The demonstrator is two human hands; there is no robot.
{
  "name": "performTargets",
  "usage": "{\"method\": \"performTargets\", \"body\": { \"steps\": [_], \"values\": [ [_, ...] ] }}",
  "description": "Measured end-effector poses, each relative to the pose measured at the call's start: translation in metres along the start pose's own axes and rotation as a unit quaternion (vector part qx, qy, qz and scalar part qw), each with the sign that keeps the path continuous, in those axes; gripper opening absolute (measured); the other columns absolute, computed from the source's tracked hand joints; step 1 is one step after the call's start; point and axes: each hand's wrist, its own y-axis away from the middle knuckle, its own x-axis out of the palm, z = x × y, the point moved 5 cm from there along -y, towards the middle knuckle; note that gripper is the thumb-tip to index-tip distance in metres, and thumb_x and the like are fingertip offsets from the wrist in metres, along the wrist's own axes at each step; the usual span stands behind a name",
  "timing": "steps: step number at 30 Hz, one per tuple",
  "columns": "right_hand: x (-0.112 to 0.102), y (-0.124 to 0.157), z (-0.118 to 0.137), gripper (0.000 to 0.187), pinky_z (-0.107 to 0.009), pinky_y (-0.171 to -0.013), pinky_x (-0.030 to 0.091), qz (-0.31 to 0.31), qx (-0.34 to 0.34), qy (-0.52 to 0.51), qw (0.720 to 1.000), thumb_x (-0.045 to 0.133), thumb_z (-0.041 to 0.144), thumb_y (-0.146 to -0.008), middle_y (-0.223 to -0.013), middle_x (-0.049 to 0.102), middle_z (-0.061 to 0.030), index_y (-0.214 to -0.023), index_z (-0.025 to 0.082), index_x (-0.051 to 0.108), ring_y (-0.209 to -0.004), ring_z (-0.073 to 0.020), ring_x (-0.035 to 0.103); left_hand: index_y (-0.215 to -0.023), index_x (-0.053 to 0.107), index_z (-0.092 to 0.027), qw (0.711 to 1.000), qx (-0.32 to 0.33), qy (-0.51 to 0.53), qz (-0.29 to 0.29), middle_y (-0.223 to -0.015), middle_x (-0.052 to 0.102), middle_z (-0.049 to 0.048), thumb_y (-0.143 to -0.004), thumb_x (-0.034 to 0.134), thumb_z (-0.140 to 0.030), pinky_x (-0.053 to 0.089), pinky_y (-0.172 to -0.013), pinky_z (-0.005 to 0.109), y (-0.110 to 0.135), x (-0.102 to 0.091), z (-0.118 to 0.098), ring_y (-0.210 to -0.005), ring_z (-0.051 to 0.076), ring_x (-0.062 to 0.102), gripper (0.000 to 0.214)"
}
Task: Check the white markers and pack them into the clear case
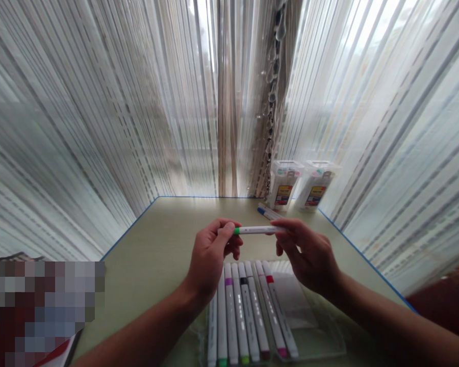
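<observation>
A white marker pen [254, 230] with a green band is held level above the table. My left hand [214, 250] pinches its left end, beside the green band. At the other end, the fingers of my right hand [308, 252] close on the white barrel. Below both hands lies a clear plastic case [321, 336], with several white markers [241, 311] side by side in its left part. Their bands and ends show purple, black, red, green and magenta. A pale sheet or divider [294, 298] is seen in the right part of the case.
Two clear boxes with labels, a left one [285, 186] and a right one [316, 186], stand at the table's back right. A blue-ended marker [268, 211] lies before them. String curtains [187, 102] hang around the blue-edged table [149, 250]. A blurred-out patch [38, 311] covers the lower left.
</observation>
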Motion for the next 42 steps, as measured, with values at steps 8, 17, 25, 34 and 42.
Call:
{"method": "performTargets", "body": {
  "steps": [8,17,25,34,42],
  "values": [
    [0.000,-0.001,0.004,0.015,-0.022,-0.053,0.048,0.014,-0.009,0.013,1.000,0.050,0.021,-0.101,-0.064,0.063,0.0027,-0.112,0.017,0.059,-0.052,-0.0109,0.062,-0.086,0.066,-0.012,0.995,0.033,-0.088,0.034,-0.060,0.059,0.0004,-0.086,0.064,-0.034,0.040,-0.048,0.021,0.006,0.004,-0.006,-0.052,0.009,0.048,0.022],
    [0.000,0.001,0.002,0.015,-0.024,-0.050,0.045,0.024,0.005,0.002,1.000,0.046,0.024,-0.102,-0.061,0.061,0.0033,-0.110,0.019,0.058,-0.049,-0.0120,0.059,-0.090,0.065,-0.013,0.990,0.039,-0.116,0.068,-0.060,0.058,-0.0009,-0.084,0.065,-0.033,0.036,-0.045,0.021,0.009,0.007,-0.010,-0.048,0.008,0.046,0.021],
    [0.001,0.005,-0.003,0.018,-0.024,-0.054,0.046,0.030,0.028,-0.040,0.998,0.045,0.021,-0.103,-0.064,0.060,0.0033,-0.114,0.019,0.059,-0.053,-0.0114,0.058,-0.092,0.066,-0.013,0.992,0.039,-0.096,0.075,-0.061,0.059,0.0001,-0.087,0.060,-0.031,0.038,-0.047,0.022,0.009,0.006,-0.007,-0.050,0.010,0.048,0.019],
    [0.001,0.008,-0.007,0.021,-0.023,-0.056,0.046,0.036,0.039,-0.067,0.996,0.045,0.021,-0.104,-0.067,0.061,0.0038,-0.119,0.021,0.059,-0.055,-0.0106,0.058,-0.086,0.068,-0.012,0.996,0.045,-0.053,0.053,-0.058,0.059,0.0017,-0.086,0.053,-0.028,0.036,-0.045,0.022,0.010,0.001,-0.008,-0.050,0.011,0.049,0.022],
    [0.002,0.007,-0.007,0.016,-0.024,-0.054,0.044,0.046,0.028,-0.082,0.995,0.046,0.025,-0.104,-0.065,0.060,0.0039,-0.109,0.020,0.060,-0.054,-0.0104,0.056,-0.084,0.068,-0.011,0.996,0.049,-0.048,0.048,-0.057,0.060,0.0028,-0.084,0.051,-0.026,0.035,-0.045,0.022,0.011,0.002,-0.011,-0.050,0.012,0.049,0.023]
  ]
}}
